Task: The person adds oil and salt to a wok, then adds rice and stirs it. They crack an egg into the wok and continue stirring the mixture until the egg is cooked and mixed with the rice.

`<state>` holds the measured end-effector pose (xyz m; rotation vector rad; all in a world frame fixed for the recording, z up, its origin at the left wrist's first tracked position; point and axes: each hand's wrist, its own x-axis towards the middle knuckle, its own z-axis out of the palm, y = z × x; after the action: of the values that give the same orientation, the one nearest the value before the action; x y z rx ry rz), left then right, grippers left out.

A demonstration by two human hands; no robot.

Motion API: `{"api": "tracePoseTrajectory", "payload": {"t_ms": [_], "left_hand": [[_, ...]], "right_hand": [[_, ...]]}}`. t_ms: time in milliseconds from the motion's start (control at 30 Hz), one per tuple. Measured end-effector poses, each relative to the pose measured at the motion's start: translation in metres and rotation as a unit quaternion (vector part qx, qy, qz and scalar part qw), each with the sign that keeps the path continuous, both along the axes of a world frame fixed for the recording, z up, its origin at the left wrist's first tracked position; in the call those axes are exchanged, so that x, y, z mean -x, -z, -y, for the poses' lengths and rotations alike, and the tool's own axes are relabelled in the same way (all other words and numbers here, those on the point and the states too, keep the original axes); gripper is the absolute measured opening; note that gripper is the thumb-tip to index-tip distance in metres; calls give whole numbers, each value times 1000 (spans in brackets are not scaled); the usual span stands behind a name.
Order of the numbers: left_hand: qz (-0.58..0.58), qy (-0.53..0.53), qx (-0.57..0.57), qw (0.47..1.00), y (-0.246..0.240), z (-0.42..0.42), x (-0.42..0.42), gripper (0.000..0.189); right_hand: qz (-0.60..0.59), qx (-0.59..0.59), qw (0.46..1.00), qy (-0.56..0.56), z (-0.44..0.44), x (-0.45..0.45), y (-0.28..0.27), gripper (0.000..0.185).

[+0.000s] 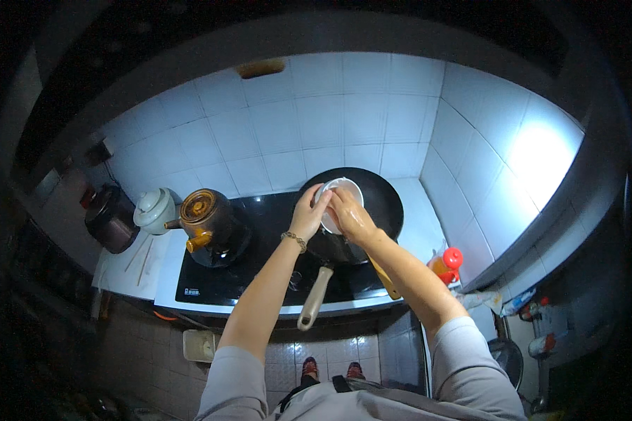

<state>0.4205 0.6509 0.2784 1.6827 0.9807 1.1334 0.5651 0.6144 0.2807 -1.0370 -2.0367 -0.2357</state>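
Note:
Over a black wok (384, 202) I hold a white bowl (354, 186), tilted so that its inside shows. My left hand (308, 213) grips the bowl's left side, thumb at the rim; a beaded bracelet circles that wrist. The fingers of my right hand (354, 220) reach into the bowl, and the back of this hand looks wet. Whether those fingers grasp anything is hidden. Toward me points the wok's beige handle (316, 299). A yellow utensil handle (385, 279) sticks out past the wok's right front side, partly covered by my forearm.
The wok sits on a black glass cooktop (216, 287). At its left stands a brown clay pot (208, 221) with spout and handle. Beyond are a white lidded pot (155, 213), two chopsticks (138, 258) and a dark appliance (113, 221). A red-lidded container (447, 266) stands right, near the tiled wall (461, 173).

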Motion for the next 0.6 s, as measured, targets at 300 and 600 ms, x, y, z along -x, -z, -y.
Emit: {"api": "tracePoseTrajectory", "payload": {"t_ms": [300, 600], "left_hand": [[-167, -72, -64, 981, 2, -16, 9, 55], [-129, -114, -99, 980, 4, -25, -5, 55]], "right_hand": [[6, 324, 946, -19, -23, -3, 28, 16], [-202, 211, 944, -156, -28, -4, 25, 27]]}}
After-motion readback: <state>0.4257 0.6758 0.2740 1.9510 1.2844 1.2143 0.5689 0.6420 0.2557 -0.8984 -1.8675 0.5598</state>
